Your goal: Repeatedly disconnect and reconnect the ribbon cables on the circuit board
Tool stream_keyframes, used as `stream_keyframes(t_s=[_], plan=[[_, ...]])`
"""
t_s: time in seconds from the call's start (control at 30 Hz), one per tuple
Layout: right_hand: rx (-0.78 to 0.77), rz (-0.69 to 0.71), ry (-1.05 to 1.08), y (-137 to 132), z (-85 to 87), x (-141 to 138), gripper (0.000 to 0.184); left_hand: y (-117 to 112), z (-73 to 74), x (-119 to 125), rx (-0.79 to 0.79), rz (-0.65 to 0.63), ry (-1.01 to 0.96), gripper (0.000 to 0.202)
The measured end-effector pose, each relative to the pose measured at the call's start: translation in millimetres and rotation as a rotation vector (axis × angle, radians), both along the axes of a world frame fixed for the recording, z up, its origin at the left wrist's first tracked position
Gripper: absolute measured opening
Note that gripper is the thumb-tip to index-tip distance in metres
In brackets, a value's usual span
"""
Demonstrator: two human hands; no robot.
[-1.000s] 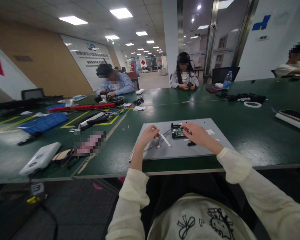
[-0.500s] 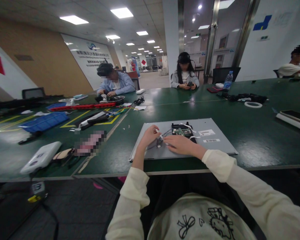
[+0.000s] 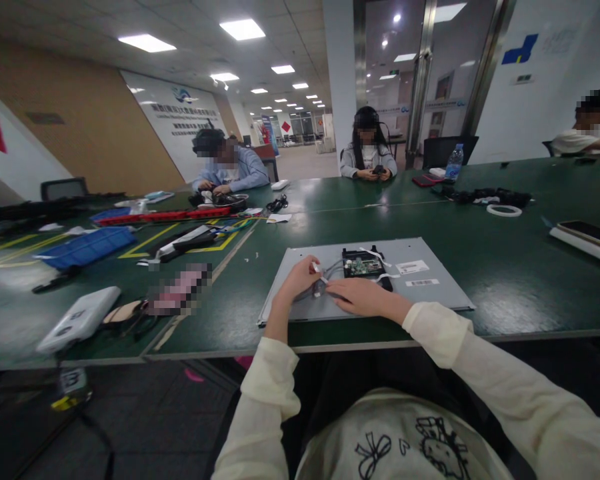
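A grey flat panel [image 3: 430, 267], like the back of a display screen, lies on the table in front of me. My left hand [image 3: 297, 281] pinches a strip of white tape [image 3: 319, 271] above the panel's left part. The other end of that strip reaches the fingers of my right hand [image 3: 357, 295], which are closed on it. Grey cables [image 3: 335, 267] run beneath my hands to a green circuit board [image 3: 363, 267] in a black frame. More white tape [image 3: 393, 276] sticks out at the board's right side.
A white ring [image 3: 503, 210], like a tape roll, lies at the right. Leftward are a phone [image 3: 183, 288], a white device [image 3: 80, 320] and a blue tray [image 3: 85, 247]. Two people [image 3: 233, 167] [image 3: 369, 157] sit across the table; another person [image 3: 587, 127] is far right.
My left hand has shifted slightly down, and the white strip between my hands shows more plainly. My right hand has barely moved; the view has turned a little.
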State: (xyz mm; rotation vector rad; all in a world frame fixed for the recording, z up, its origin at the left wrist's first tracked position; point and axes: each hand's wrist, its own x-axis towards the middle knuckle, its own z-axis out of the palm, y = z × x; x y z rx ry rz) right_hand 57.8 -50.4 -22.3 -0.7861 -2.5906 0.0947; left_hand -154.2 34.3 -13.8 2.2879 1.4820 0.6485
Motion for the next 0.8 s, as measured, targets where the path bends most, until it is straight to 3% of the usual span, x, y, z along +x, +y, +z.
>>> stream_keyframes(t_s=[0.47, 0.7, 0.8], plan=[[0.002, -0.047, -0.044, -3.7, 7.1, -2.6, 0.029, -4.0, 6.3, 1.5, 0.155, -0.048, 0.296, 0.023], [0.001, -0.064, -0.037, -5.1, 7.8, -3.7, 0.027, -5.0, 7.4, 5.1, 0.212, 0.142, 0.384, 0.025], [0.005, -0.059, -0.040, -4.4, 6.9, -4.3, 0.027, -8.2, 10.3, 9.6, 0.279, 0.153, 0.435, 0.022]])
